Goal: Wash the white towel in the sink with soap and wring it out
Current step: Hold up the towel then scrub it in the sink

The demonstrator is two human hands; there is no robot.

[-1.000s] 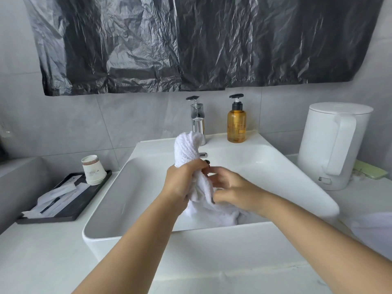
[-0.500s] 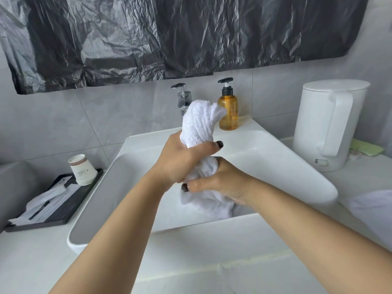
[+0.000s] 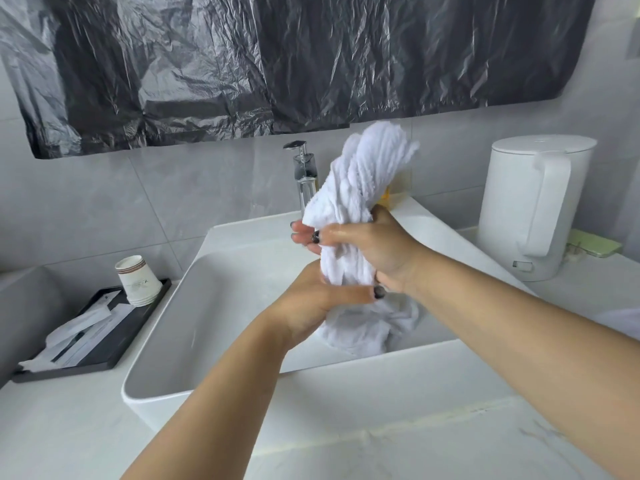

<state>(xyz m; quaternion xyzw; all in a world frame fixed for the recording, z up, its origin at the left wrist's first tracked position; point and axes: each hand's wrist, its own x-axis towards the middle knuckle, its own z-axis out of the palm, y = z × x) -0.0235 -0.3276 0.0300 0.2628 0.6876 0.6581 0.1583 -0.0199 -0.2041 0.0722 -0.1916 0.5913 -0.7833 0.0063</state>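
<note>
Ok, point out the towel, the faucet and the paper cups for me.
white towel [image 3: 363,174], head view, on the twisted upper bunch above the hands.
faucet [image 3: 305,181], head view, on its chrome body behind the sink.
paper cups [image 3: 136,280], head view, on the side wall of the stack on the black tray.

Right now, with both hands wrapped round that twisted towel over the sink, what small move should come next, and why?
Probably one more opposing twist: the right hand grips the white towel above the left hand, and its loose lower end hangs into the sink, so squeezed water would fall into the basin.
</note>
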